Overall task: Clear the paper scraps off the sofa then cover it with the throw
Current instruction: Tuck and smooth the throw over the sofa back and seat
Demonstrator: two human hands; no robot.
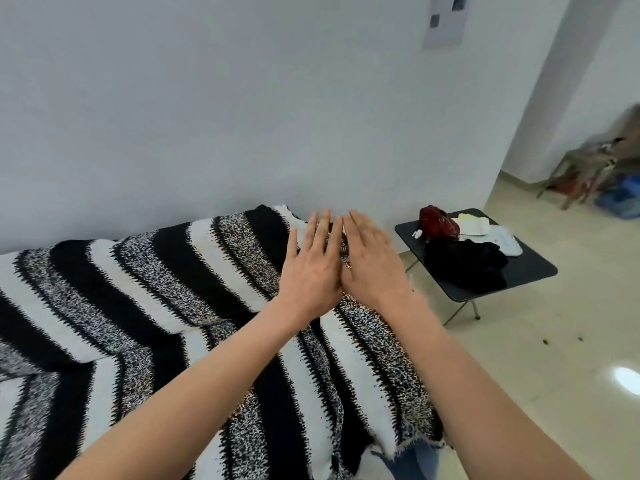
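Left hand (311, 271) and right hand (372, 268) flat over the throw (173, 271) — fingers (323, 237) straight, holding nothing. Push too hard and it may slide off the end — or bunch.

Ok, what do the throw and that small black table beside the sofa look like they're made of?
Throw: soft knitted or woven yarn, matte. The signs are the fuzzy zigzag stripe borders and a frayed fringe along its hem.
Table: smooth dark top with a faint sheen, perhaps laminate or painted board; I cannot tell which. Its thin legs look like bare metal.
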